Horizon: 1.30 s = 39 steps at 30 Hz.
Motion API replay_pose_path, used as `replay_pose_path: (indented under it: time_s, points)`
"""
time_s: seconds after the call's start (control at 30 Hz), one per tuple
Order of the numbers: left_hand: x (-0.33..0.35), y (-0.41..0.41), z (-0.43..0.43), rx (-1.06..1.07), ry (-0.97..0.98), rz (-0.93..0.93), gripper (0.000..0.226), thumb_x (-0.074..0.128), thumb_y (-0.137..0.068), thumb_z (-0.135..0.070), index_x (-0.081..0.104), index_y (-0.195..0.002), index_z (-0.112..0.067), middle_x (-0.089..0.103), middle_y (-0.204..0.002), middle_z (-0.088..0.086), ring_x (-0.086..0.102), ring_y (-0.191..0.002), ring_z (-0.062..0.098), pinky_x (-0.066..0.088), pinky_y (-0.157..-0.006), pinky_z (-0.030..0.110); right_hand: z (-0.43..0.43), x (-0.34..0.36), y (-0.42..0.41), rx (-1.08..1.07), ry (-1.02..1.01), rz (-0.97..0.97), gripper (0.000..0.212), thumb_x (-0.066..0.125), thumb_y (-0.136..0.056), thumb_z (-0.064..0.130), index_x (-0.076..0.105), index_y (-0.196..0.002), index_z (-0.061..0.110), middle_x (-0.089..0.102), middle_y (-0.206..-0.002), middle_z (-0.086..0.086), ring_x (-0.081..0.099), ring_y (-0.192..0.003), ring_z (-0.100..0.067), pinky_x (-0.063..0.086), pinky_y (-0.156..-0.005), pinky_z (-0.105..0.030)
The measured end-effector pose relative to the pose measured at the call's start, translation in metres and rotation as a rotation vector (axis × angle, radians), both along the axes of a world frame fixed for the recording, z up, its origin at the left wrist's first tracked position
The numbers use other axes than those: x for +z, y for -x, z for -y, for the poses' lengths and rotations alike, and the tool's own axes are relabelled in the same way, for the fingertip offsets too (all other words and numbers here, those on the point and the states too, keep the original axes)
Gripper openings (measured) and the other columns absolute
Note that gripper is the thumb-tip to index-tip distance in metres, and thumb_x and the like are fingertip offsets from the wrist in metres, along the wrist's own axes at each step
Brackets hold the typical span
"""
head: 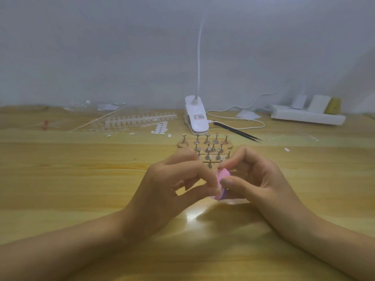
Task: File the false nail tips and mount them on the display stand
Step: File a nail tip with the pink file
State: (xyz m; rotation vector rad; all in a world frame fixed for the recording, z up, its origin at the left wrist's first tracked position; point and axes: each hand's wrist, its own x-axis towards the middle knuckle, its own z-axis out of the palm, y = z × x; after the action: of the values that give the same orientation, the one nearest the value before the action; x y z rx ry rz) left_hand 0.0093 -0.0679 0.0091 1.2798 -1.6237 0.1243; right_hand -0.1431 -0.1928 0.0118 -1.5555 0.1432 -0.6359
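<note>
Over a wooden table (81,179), the right hand (261,179) grips a pink file (222,175); the left hand (170,181) has curled fingers meeting it, their hold impossible to tell. A clip lamp (195,116) stands at the far edge, a display stand (208,149) just beyond the hands.

– What stands at the back of the wooden surface (60,179)?
– A white clip lamp (196,116), centre frame, its thin neck (199,47) rising up the pale wall (101,47). A white cable (239,118) loops away from it to the right.
– And beside it?
– Black tweezers (237,132) lie just right of the clip, tips pointing right. Behind them is a white slip of paper (248,114).
– Upper right?
– A white power strip (306,116) against the wall, with white plugs (319,104) and a yellowish block (333,105) on it.
– On the left?
– Crumpled clear wrapping (91,105) by the wall, and a small red object (46,124), too blurred to identify.
</note>
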Motion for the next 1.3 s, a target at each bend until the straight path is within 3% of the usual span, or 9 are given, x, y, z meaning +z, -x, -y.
replay_pose_path:
  time_s: [0.13, 0.3, 0.4, 0.5, 0.6, 0.77, 0.9, 1.0, 1.3]
  points:
    - [0.0021, -0.0009, -0.0001, 0.012, -0.016, -0.060, 0.011, 0.076, -0.081, -0.018, 0.068, -0.077, -0.011, 0.037, -0.072, -0.018, 0.037, -0.064, -0.002, 0.030, -0.060, 0.004, -0.0003, 0.0014, 0.0006, -0.011, -0.009, 0.002, 0.017, 0.077, -0.082, 0.016, 0.060, -0.085, 0.014, 0.074, -0.092, -0.012, 0.075, -0.081, -0.026, 0.060, -0.067, -0.029]
    - [0.0025, -0.0014, 0.0013, 0.026, -0.024, -0.037, 0.010, 0.077, -0.079, -0.018, 0.068, -0.076, -0.013, 0.035, -0.068, -0.018, 0.035, -0.062, -0.001, 0.029, -0.061, 0.006, 0.0014, 0.0008, -0.0010, -0.076, -0.056, 0.030, 0.016, 0.076, -0.077, 0.023, 0.062, -0.083, 0.017, 0.074, -0.092, -0.015, 0.075, -0.085, -0.028, 0.060, -0.068, -0.030]
    - [0.0031, -0.0012, 0.0023, 0.042, -0.025, -0.039, 0.014, 0.079, -0.078, -0.020, 0.068, -0.076, -0.012, 0.037, -0.069, -0.015, 0.035, -0.061, -0.003, 0.029, -0.061, 0.006, -0.0004, -0.0002, -0.0011, 0.056, -0.055, -0.005, 0.021, 0.078, -0.081, 0.017, 0.059, -0.086, 0.011, 0.073, -0.093, -0.014, 0.075, -0.085, -0.034, 0.060, -0.067, -0.031]
    - [0.0014, -0.0010, 0.0021, 0.026, -0.042, -0.059, 0.013, 0.077, -0.080, -0.022, 0.068, -0.076, -0.013, 0.037, -0.069, -0.014, 0.036, -0.062, 0.000, 0.029, -0.060, 0.008, 0.0010, 0.0011, -0.0013, -0.084, -0.049, 0.023, 0.019, 0.075, -0.080, 0.017, 0.058, -0.085, 0.012, 0.074, -0.091, -0.012, 0.075, -0.082, -0.024, 0.060, -0.067, -0.028]
    - [0.0014, -0.0042, 0.0030, 0.030, -0.059, -0.158, 0.010, 0.074, -0.081, -0.022, 0.067, -0.076, -0.017, 0.038, -0.066, -0.012, 0.037, -0.061, 0.004, 0.031, -0.058, 0.014, -0.0008, 0.0003, -0.0012, 0.050, -0.049, -0.027, 0.023, 0.079, -0.082, 0.014, 0.057, -0.085, 0.009, 0.074, -0.093, -0.017, 0.075, -0.084, -0.034, 0.060, -0.066, -0.030]
    - [0.0017, -0.0020, 0.0028, 0.018, -0.059, -0.152, 0.007, 0.074, -0.079, -0.020, 0.067, -0.078, -0.021, 0.037, -0.067, -0.013, 0.036, -0.060, 0.001, 0.032, -0.058, 0.013, 0.0017, 0.0009, -0.0017, -0.094, -0.046, 0.020, 0.018, 0.074, -0.079, 0.016, 0.057, -0.084, 0.012, 0.075, -0.090, -0.014, 0.075, -0.084, -0.026, 0.060, -0.065, -0.029]
    - [0.0005, -0.0021, 0.0032, 0.017, -0.070, -0.135, 0.008, 0.076, -0.078, -0.017, 0.068, -0.077, -0.016, 0.038, -0.066, -0.010, 0.037, -0.061, 0.000, 0.031, -0.060, 0.011, 0.0024, -0.0011, -0.0022, 0.031, -0.073, -0.011, 0.020, 0.075, -0.080, 0.017, 0.057, -0.085, 0.011, 0.073, -0.090, -0.015, 0.075, -0.083, -0.034, 0.060, -0.064, -0.029]
    - [0.0003, -0.0018, 0.0032, 0.009, -0.066, -0.140, 0.009, 0.076, -0.078, -0.020, 0.068, -0.077, -0.018, 0.037, -0.067, -0.010, 0.037, -0.061, -0.001, 0.030, -0.060, 0.010, 0.0038, 0.0001, -0.0025, -0.078, -0.065, 0.014, 0.013, 0.076, -0.081, 0.020, 0.062, -0.081, 0.021, 0.075, -0.091, -0.015, 0.075, -0.085, -0.026, 0.060, -0.065, -0.028]
    - [0.0000, -0.0037, 0.0036, -0.011, -0.068, -0.174, 0.009, 0.077, -0.079, -0.019, 0.069, -0.077, -0.018, 0.037, -0.066, -0.010, 0.037, -0.061, 0.001, 0.030, -0.060, 0.010, 0.0028, 0.0002, -0.0022, 0.008, -0.061, 0.001, 0.017, 0.078, -0.083, 0.017, 0.061, -0.083, 0.018, 0.074, -0.091, -0.014, 0.076, -0.084, -0.031, 0.060, -0.065, -0.030]
